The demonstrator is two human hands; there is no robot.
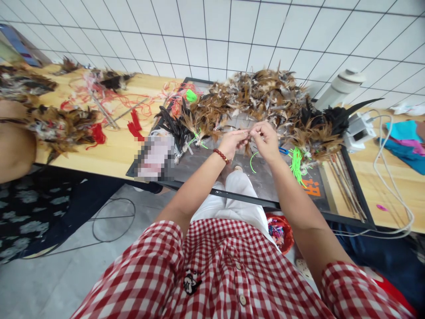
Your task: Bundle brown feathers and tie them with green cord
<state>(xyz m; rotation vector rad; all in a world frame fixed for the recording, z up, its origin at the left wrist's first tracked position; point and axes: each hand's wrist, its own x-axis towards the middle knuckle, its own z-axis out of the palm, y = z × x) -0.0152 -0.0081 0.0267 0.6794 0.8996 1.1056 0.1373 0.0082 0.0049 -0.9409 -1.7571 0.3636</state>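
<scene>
My left hand (233,144) and my right hand (266,141) meet above the dark tray (206,170), fingertips pinched together. Between them is something thin and small, seemingly a brown feather (247,149); the fingers hide most of it. Just beyond lies a long heap of brown feathers (262,95). Left of my hands, a feather bunch tied with green string (198,138) rests beside black feathers (175,126). Bright green strings (296,165) hang by my right forearm, near a blue handle (283,150) partly covered by that arm.
Thin sticks (347,186) lie along the tray's right side. Behind stand a white bottle (340,86) and a white charger (360,133) with a looping cable (392,186). Red tassels (134,126) and another person's arm (16,141) are at left. A red basket (287,235) sits below.
</scene>
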